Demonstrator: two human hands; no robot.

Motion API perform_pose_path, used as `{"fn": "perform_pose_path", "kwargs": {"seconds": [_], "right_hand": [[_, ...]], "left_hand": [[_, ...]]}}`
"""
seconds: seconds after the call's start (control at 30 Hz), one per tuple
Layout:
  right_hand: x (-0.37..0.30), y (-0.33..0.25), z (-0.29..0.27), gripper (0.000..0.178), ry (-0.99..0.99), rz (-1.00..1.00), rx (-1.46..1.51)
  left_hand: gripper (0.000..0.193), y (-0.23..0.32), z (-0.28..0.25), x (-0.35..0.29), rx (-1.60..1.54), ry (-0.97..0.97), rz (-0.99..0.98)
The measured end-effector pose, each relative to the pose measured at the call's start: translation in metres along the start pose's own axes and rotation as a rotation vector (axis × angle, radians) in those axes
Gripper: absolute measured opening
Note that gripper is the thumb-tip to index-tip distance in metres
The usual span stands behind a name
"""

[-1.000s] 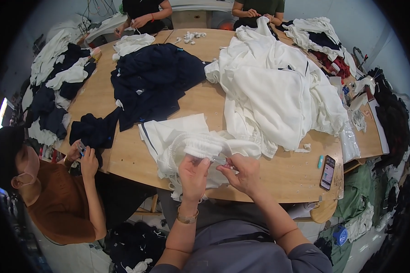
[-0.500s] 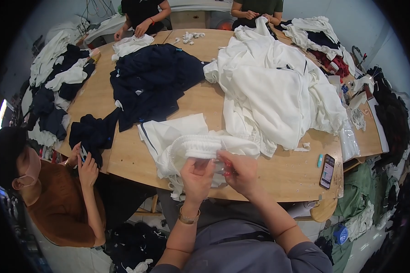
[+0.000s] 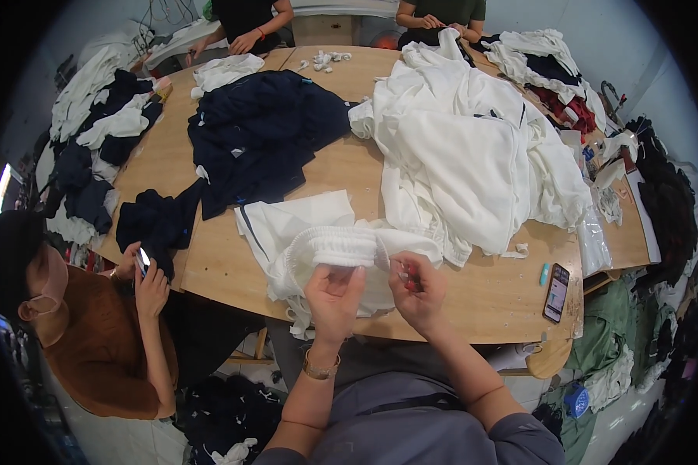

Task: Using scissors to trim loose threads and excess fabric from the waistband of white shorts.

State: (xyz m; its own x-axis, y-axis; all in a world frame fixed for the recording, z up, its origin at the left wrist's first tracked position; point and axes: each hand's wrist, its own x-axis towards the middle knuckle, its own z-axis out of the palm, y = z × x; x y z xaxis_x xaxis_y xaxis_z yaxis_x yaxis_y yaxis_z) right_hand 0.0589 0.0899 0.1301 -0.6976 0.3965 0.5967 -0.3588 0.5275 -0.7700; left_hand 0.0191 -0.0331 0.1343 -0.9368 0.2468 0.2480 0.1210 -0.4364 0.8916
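White trousers or shorts with a gathered elastic waistband point(image 3: 344, 251) lie bunched on the table edge in front of me. My left hand point(image 3: 332, 301) grips the waistband from below, thumb and fingers closed on it. Just right of the band, my right hand point(image 3: 420, 301) is curled round small red-handled thread snips point(image 3: 415, 286); their blades are mostly hidden by the fingers. A flat white piece with a dark stripe point(image 3: 298, 213) spreads out behind the waistband.
A big white garment pile point(image 3: 473, 163) and a navy pile point(image 3: 264, 132) cover the wooden table point(image 3: 349, 182). A phone point(image 3: 556, 293) and a light-blue marker-like stick point(image 3: 545, 273) lie at right. A co-worker point(image 3: 101, 333) sits left with navy cloth; two people are across.
My right hand has moved slightly right, away from the waistband, with the snips. The left hand keeps its hold. Across the table, one person's hands have left the small white cloth.
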Motion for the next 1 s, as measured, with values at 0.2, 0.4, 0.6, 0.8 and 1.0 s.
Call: {"fn": "perform_pose_path", "kwargs": {"seconds": [0.2, 0.4, 0.6, 0.8, 1.0], "right_hand": [[0.013, -0.002, -0.001, 0.043, -0.179, -0.355, -0.176], [0.004, -0.002, -0.003, 0.038, -0.172, -0.194, -0.216], [0.001, -0.011, -0.005, 0.035, -0.106, 0.044, -0.043], [0.002, -0.001, -0.003, 0.044, -0.195, -0.317, -0.235], [-0.003, -0.002, -0.002, 0.030, -0.117, -0.050, -0.164]], "left_hand": [[0.021, -0.003, 0.000, -0.004, 0.032, 0.017, 0.028], [0.026, -0.004, -0.005, -0.005, 0.096, -0.052, 0.039], [0.028, -0.006, -0.001, -0.002, 0.064, -0.024, -0.002], [0.025, -0.006, 0.003, -0.004, 0.060, 0.008, 0.029], [0.026, -0.003, 0.002, -0.003, -0.002, -0.007, -0.017]]}}
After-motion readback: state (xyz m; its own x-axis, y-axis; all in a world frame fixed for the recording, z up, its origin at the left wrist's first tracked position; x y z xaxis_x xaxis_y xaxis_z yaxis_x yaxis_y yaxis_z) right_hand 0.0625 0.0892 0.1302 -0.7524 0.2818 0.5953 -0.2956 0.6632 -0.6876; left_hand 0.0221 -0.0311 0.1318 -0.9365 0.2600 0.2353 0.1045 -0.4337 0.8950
